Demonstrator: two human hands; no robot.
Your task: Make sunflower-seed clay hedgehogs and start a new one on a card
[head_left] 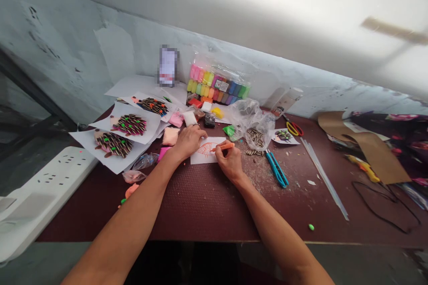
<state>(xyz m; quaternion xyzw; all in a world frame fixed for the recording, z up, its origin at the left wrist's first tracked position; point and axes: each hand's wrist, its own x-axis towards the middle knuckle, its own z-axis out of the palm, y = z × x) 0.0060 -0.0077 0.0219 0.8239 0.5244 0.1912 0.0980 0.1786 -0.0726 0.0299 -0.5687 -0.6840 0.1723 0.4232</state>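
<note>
My right hand [229,159] grips an orange pen [224,146], its tip on a small white sheet [200,158] in the middle of the table. Orange lines form an oval drawing [204,148] with a grid-like pattern on the sheet. My left hand [190,142] rests at the sheet's upper left edge, fingers bent and close together; whether anything is under them is hidden. Just left of that hand lies a pale pink clay packet [170,136]. Beyond the sheet are a black clay packet [209,120] and a green one [229,131].
Left: papers with seed-covered hedgehog figures [129,124] and a white power strip [50,178]. Behind: colored clay packs [219,84] and a phone [167,66]. Right: a seed bag [259,136], teal cutter [277,169], scissors [294,128], clear sticks [324,178], yellow glue gun [364,168].
</note>
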